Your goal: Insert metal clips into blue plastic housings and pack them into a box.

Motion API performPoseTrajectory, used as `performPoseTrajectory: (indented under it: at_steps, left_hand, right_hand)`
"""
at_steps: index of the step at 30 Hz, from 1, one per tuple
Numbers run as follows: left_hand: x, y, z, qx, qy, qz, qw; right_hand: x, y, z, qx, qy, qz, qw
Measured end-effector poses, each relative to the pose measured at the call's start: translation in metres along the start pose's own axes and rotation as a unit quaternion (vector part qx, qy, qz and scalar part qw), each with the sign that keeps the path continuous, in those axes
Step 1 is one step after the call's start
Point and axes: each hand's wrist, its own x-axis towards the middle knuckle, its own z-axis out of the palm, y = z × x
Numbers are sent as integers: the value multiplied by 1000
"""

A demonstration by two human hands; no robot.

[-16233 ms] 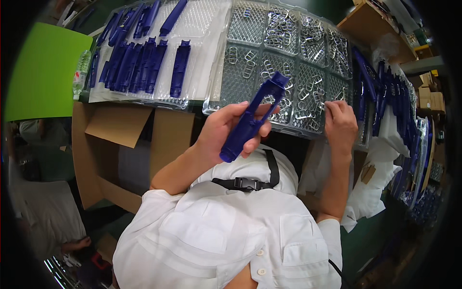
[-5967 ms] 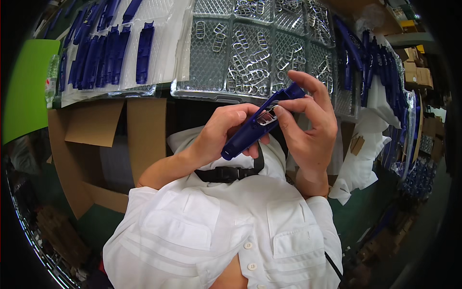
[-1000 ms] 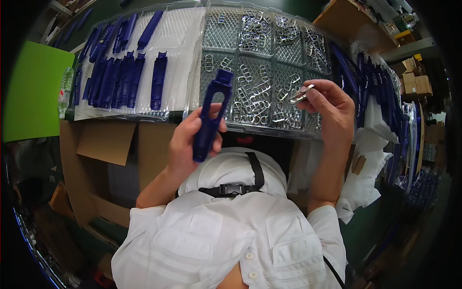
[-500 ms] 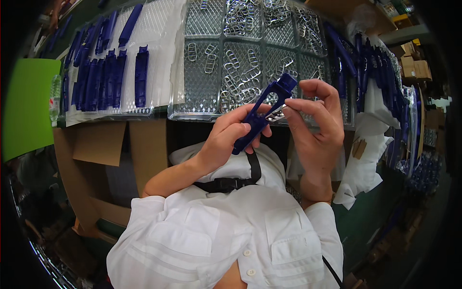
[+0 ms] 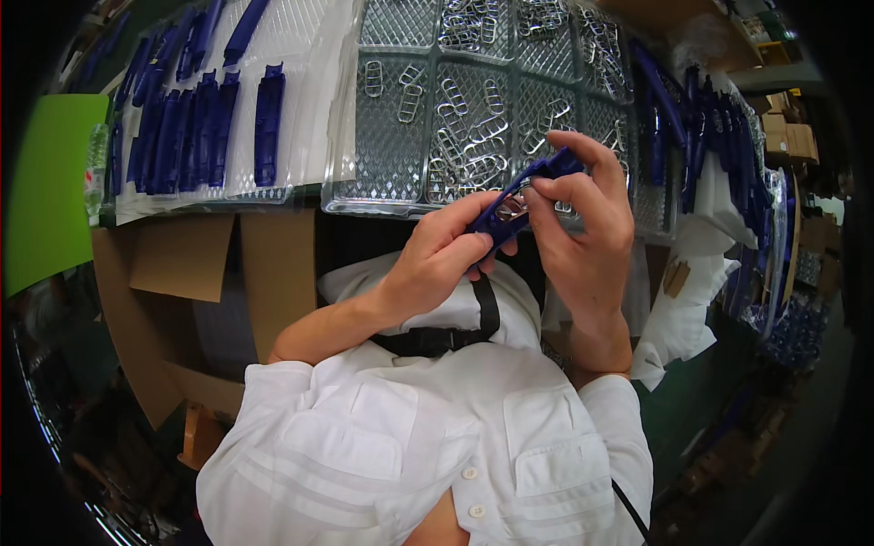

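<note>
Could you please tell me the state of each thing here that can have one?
Left hand: closed around the blue plastic part.
Right hand: fingertips pinching that part's upper end.
Clear compartment tray: holds loose metal clips.
Cardboard box: flaps open.

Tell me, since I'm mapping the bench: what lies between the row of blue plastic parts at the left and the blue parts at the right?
In the head view, a clear gridded tray of metal clips lies between the left blue parts and the right blue parts.

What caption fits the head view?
Both hands, left hand and right hand, hold a blue plastic part above a clip tray.
</note>
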Motion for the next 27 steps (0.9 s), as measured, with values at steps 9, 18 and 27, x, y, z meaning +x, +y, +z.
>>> performPoseTrajectory:
  at_steps: [9,18,27]
  left_hand:
    - [-4,-7,-2,57,20,72,996]
    - [10,4,0,105,38,25,993]
    - [19,-7,-4,146,98,59,983]
  right_hand:
    - [-7,-16,17,2,128,18,992]
    - [-19,4,15,167,-51,175,969]
    - [-15,9,24,125,-48,143,981]
